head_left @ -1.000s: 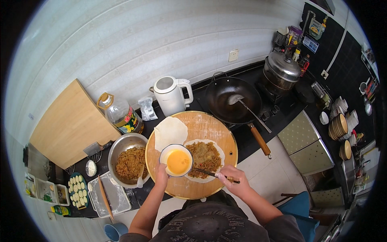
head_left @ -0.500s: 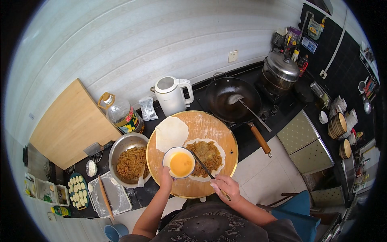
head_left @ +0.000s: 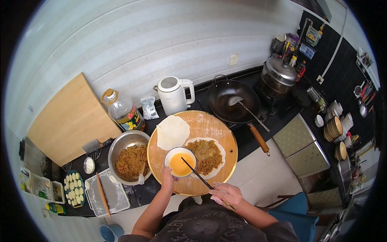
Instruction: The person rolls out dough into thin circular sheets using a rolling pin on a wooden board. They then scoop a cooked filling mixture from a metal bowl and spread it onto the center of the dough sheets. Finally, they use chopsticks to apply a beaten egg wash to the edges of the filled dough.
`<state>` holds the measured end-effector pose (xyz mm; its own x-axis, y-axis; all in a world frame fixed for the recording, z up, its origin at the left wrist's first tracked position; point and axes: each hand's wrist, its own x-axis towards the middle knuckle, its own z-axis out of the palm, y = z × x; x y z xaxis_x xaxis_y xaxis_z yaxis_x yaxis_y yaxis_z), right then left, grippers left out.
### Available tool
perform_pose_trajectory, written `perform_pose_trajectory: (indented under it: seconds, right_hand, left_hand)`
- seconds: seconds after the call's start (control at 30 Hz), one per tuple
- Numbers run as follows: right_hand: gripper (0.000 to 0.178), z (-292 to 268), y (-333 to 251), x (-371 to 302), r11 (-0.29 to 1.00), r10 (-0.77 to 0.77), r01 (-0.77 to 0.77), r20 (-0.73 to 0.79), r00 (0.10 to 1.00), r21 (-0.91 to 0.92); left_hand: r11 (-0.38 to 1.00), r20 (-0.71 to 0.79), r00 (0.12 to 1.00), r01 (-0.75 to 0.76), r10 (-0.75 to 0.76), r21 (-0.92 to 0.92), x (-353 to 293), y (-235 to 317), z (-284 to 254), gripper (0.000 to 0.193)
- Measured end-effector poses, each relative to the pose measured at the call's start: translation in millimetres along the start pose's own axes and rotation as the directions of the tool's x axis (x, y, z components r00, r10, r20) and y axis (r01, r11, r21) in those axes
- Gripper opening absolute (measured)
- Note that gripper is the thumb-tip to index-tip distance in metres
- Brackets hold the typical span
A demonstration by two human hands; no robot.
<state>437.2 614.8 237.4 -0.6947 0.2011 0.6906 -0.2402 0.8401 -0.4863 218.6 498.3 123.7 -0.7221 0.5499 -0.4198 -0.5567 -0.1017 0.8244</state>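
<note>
My left hand (head_left: 168, 180) grips the near-left side of a white bowl (head_left: 167, 160) with a dark rim. Inside it lies orange-yellow beaten egg (head_left: 176, 165). Dark chopsticks (head_left: 200, 178) slant from my right hand (head_left: 227, 194), its fingers closed round their lower end; the tips reach over or into the egg. White flour-like smears mark that hand. Right of the bowl, a round dough sheet (head_left: 222, 150) is spread with brown shredded filling (head_left: 206, 157). A plain dough sheet (head_left: 172, 132) rests farther back on the round wooden board (head_left: 206, 120).
Left of the board stands a metal basin (head_left: 114, 150) of brown filling. Behind are a white kettle (head_left: 173, 101) and an oil bottle (head_left: 125, 113). A wok (head_left: 229, 94) with a spatula sits on the stove; its wooden handle (head_left: 259, 138) points toward me. A rolling pin (head_left: 102, 194) lies across a floured tray (head_left: 117, 201).
The chopstick tips have moved left from the bowl's right edge to over the egg. My right hand has shifted slightly down. The bowl stays in my left hand.
</note>
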Motion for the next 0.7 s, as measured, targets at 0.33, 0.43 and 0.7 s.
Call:
perform_pose_trajectory:
  seconds: [0.33, 0.43, 0.7]
  right_hand:
    - [0.015, 6, -25, -7, 0.985, 0.156, -0.152, -0.047, 0.987, 0.085]
    - [0.013, 9, -28, -13, 0.963, 0.24, -0.215, -0.153, 0.959, 0.163]
    - [0.013, 2, -34, -9, 0.894, 0.449, -0.406, -0.354, 0.82, 0.192]
  left_hand:
    - [0.999, 0.014, 0.999, 0.049, -0.048, -0.021, -15, 8, -11, 0.033]
    - [0.998, 0.043, 0.997, 0.066, -0.066, 0.006, -16, 5, -19, 0.034]
    - [0.999, 0.048, 0.998, 0.033, -0.034, 0.021, -23, 5, -17, 0.044]
